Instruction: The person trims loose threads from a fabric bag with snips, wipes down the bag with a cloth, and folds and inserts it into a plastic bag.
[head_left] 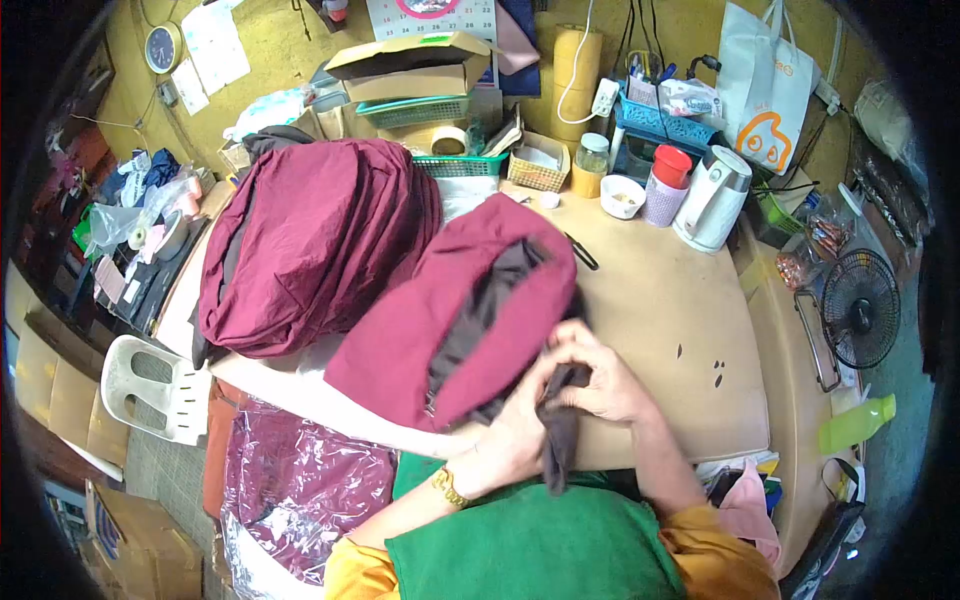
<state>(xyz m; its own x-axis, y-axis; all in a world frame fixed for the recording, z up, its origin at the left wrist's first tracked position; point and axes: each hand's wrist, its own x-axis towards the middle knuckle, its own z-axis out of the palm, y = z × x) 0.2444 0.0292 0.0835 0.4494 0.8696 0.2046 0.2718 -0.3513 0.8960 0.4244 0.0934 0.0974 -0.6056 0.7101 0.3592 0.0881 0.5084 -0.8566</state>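
Note:
A maroon fabric piece [400, 350] with a dark lining [485, 310] lies across the near side of the table, its opening facing up. At its right edge, both hands meet on a dark cloth strip [558, 450] that hangs down past the table edge. My left hand [515, 435] has its fingers closed on the strip from the left. From the right, my right hand [603, 378] pinches the same strip, thumb and fingers bent round it. Whether the strip is joined to the maroon piece is hidden by the hands.
A large stack of maroon fabric [310, 235] stands at left. A black pen [581, 252] lies beyond the held piece. Along the back are a kettle [714, 198], a red-lidded cup [667, 185], a bowl [622, 197] and baskets [540, 165]. Plastic-wrapped maroon fabric [300, 480] sits below left.

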